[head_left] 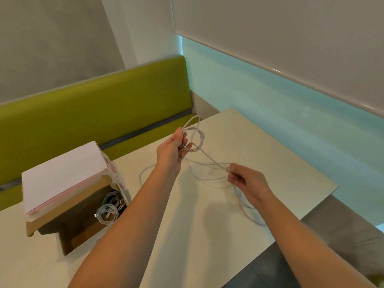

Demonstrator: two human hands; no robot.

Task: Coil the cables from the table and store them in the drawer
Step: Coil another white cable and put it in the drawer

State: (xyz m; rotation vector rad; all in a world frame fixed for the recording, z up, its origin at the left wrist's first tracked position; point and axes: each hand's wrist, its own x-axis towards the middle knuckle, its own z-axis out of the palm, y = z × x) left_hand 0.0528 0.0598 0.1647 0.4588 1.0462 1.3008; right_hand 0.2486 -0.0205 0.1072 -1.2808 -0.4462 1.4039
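My left hand (173,149) holds up a small coil of white cable (196,140), its loops gripped between thumb and fingers above the table. A strand runs down from the coil to my right hand (247,180), which pinches it between thumb and fingertips. The cable's loose length (244,206) lies in wide curves on the white table (187,235) under and beside my right hand. At the left stands a cardboard drawer box (68,206), pulled open, with several coiled cables (109,210) inside.
A white-and-pink lid or board (62,175) rests on top of the drawer box. A green bench (93,104) runs behind the table. The table's right edge drops to a grey floor (342,235) beside the wall.
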